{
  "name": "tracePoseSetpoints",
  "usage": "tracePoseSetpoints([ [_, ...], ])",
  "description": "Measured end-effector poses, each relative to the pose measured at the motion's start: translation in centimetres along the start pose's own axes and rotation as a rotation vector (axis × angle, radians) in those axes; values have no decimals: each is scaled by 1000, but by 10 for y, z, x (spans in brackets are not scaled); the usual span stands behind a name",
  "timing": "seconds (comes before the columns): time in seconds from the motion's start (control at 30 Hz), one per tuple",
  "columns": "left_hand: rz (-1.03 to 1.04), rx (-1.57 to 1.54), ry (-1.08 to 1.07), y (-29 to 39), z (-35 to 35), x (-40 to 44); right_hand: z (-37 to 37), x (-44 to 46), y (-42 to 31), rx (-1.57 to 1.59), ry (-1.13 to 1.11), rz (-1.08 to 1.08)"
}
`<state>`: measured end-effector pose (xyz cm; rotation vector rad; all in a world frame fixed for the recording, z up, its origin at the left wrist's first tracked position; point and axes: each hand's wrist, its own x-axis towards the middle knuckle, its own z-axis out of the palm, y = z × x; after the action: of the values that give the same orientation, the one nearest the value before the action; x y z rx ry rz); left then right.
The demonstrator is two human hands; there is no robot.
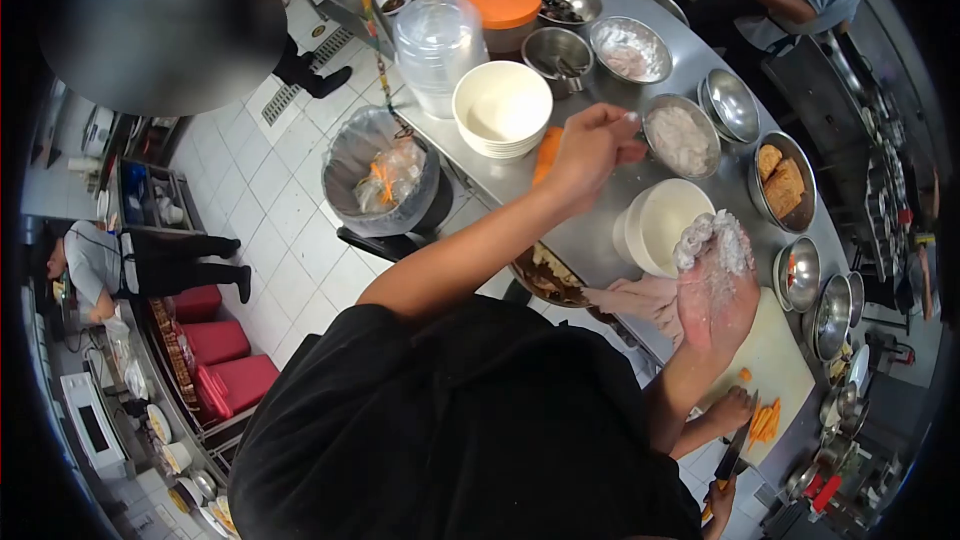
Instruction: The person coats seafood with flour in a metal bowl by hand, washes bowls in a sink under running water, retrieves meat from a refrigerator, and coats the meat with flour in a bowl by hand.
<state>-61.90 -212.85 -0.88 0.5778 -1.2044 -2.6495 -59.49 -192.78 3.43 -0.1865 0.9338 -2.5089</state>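
My left hand [595, 147] is above the metal table, beside a steel bowl [682, 136] of pale, wet-looking pieces in whitish coating. Its fingers are bent together, with a speck of white at the tip; what they hold, if anything, is too small to name. My right hand [718, 285] is raised palm up, its half-bent fingers caked in white flour or batter, with no object visible in it. Close to it stands a stack of cream tubs [672, 225]. Beneath the wrist lies a pinkish cloth [640, 302]. Another steel bowl [630, 50] holds white powder and a pale piece.
A co-worker's hands [733, 407] hold a knife [738, 445] by carrot strips [765, 423] on a cutting board [775, 355]. Fried pieces fill a bowl [783, 183]. More tubs [502, 108], clear containers [437, 45] and a lined bin [385, 175] stand left. Other people work farther off.
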Motion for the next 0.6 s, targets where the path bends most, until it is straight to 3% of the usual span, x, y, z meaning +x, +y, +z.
tracePoseSetpoints([
  [0.2, 21, 182, -16, 4, -77, -78, 25, -25, 18, -32, -155, -53],
  [0.27, 41, 218, -5, 8, -109, -100, 24, -39, 29, -50, 15, -65],
  [0.4, 114, 312, 42, 24, -174, -139, 32, -73, 59, -84, 29, -32],
  [0.5, 247, 686, 119, 7, -257, -141, 58, -109, 91, -46, -12, -48],
  [0.53, 236, 686, 122, 1, -287, -144, 61, -120, 103, -46, -4, -41],
  [0.6, 225, 1083, 254, -8, -344, -158, 55, -140, 126, -2, 28, 85],
])
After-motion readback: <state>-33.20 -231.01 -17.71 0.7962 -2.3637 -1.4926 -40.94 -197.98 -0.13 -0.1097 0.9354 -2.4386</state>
